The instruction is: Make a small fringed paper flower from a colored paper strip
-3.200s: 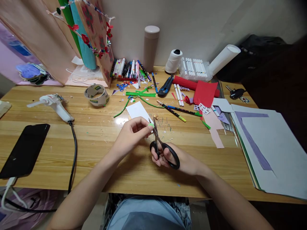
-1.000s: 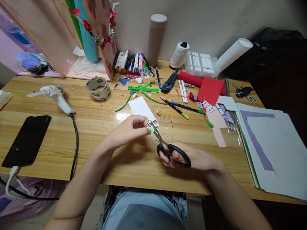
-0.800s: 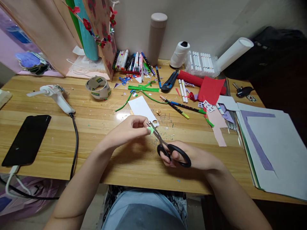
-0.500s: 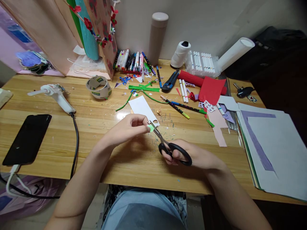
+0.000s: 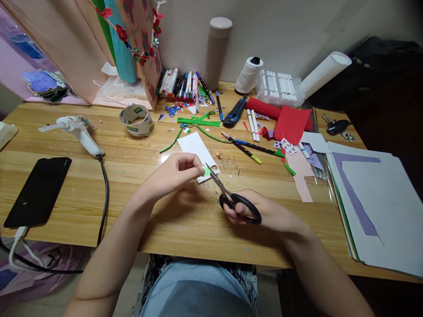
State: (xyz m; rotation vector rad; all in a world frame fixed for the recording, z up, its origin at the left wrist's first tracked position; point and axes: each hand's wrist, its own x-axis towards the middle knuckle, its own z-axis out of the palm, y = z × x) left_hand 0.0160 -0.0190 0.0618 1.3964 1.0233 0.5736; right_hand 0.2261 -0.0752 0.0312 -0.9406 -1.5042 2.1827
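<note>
Between the thumb and fingers of my left hand [image 5: 180, 172] is a small light-green paper piece [image 5: 206, 171]. My right hand [image 5: 254, 209] holds black-handled scissors [image 5: 224, 190], fingers through the loops. The blades point away to the upper left, their tips close beside the green piece; whether they touch it I cannot tell. Beneath and behind my left fingers a white card [image 5: 197, 149] with a rounded notch at its near corner lies on the wooden table [image 5: 185, 233].
On the left are a white glue gun [image 5: 77, 134], a tape roll [image 5: 137, 121] and a black phone [image 5: 38, 191]. Markers [image 5: 246, 152], a utility knife [image 5: 235, 112] and red paper [image 5: 292, 123] lie beyond my hands. A paper stack [image 5: 390, 198] covers the right side.
My left hand has shifted slightly up and left with the green piece. The scissors' blades look closer together, and the handles have turned a little.
</note>
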